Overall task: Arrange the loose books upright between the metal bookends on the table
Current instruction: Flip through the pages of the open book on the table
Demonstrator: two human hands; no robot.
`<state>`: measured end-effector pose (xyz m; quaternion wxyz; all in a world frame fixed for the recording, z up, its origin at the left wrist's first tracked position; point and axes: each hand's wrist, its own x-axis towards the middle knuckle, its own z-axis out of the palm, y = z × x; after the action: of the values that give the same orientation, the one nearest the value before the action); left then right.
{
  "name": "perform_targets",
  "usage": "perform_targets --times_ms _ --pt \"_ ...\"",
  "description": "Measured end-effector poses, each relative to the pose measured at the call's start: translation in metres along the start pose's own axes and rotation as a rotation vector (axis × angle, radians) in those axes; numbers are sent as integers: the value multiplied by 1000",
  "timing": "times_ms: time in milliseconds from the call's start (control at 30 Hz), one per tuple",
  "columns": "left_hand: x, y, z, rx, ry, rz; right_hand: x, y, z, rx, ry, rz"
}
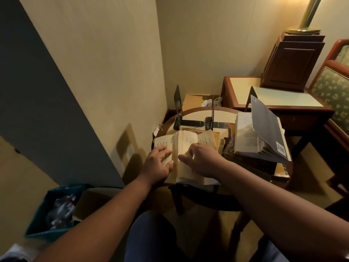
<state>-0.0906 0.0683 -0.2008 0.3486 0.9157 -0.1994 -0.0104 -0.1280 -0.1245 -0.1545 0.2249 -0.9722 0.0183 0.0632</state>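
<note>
A thick yellowed book (186,140) lies open at the near left of the small round table (194,111). My left hand (157,162) presses on its left pages, thumb against the raised middle block of pages. My right hand (203,160) lies on the right pages, holding them. Two black metal bookends (178,108) (212,115) stand upright at the back of the table with a gap between them and no book in it. To the right, a grey-covered book (264,133) lies open on a pile of other books (251,163).
A third black bookend (250,97) rises behind the grey book. A wooden side table (273,99) with a dark cabinet and brass lamp stands at the back right. A cardboard box (194,101) sits behind the round table. A teal waste bin (54,210) is on the floor, left.
</note>
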Motion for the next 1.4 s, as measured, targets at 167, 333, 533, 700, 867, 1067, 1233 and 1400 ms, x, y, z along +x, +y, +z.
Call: perform_targets --times_ms 167,333,533,700,867,1067,1233,1400 --pt "2 2 2 -6 -7 -5 -3 -12 3 -28 13 -6" --pt "1 -1 1 -28 -28 -3 -6 -16 7 1 15 -17" --pt "5 -3 -2 18 -57 12 -18 -6 -5 213 103 7" --pt "10 4 -8 100 -161 36 -29 15 -24 419 185 60" --pt "18 11 -15 271 -257 61 -33 33 -27 470 141 140" --pt "28 24 -24 406 -351 114 -43 46 -1 448 96 247" --pt "30 28 -23 378 -385 156 -51 52 11 366 80 251" --pt "27 27 -20 372 -405 179 -60 54 12 89 62 167"
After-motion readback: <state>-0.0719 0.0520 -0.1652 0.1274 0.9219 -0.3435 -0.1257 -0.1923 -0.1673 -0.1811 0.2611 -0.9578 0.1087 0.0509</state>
